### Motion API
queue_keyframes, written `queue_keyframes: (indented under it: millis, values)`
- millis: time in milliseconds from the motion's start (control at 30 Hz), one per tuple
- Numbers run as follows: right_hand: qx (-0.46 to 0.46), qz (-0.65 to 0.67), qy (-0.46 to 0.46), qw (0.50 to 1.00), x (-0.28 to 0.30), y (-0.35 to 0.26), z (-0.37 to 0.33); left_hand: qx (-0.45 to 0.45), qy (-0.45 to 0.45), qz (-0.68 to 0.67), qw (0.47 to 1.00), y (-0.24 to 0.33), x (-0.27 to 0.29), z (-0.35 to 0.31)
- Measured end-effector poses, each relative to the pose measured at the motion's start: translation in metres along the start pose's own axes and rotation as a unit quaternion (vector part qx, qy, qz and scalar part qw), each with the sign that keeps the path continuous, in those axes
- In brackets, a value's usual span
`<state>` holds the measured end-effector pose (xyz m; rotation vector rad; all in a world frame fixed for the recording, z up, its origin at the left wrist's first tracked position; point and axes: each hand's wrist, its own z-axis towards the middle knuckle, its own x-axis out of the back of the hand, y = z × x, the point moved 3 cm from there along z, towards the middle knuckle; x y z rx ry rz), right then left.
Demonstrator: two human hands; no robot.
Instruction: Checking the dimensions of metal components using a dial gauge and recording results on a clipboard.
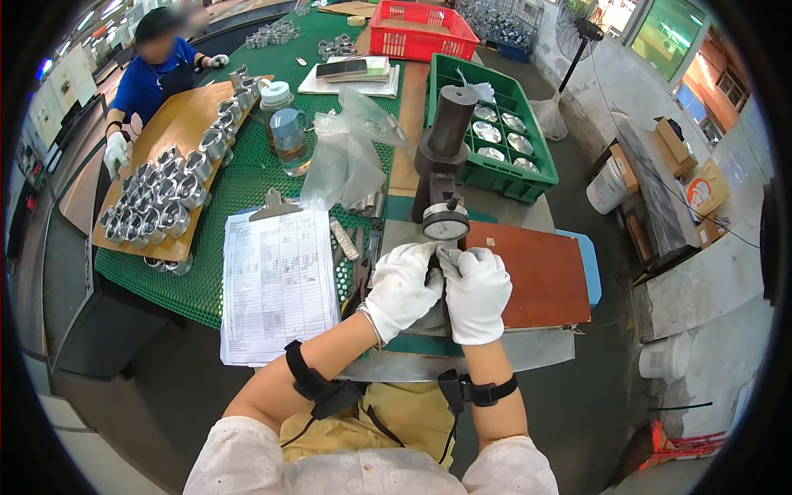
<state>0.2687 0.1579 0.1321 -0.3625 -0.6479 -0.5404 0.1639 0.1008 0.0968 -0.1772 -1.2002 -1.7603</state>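
Head view — part (435, 290) between both hands

Part in grasp: almost wholly covered by the left hand (402, 289) and right hand (477, 293); only a dark sliver shows between the gloved fingers; kind and shape cannot be told.
Dial gauge (445, 223): face too small to read; its foot is hidden behind the hands.
Clipboard sheet (276, 285): entries too fine to make out.
Plastic bag (346, 157): contents obscured by crumpled film.
Co-worker (153, 70): face blurred; lower body hidden behind the counter (239, 186).
Green crate (495, 132): metal discs inside partly screened by the gauge stand column (445, 136).
Wire basket (499, 21): cut off at the upper rim.
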Motion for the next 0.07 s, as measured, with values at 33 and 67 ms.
queue_keyframes:
  millis: [33,67]
  values:
    - [-0.006,0.013,-0.003,1.0,-0.002,0.001,-0.0016,0.032,-0.026,-0.008,0.999,-0.0034,-0.003,0.0]
    - [-0.013,0.018,0.0,1.0,-0.0034,0.002,-0.0039,0.065,-0.054,-0.017,0.996,-0.0038,-0.0039,-0.0004]
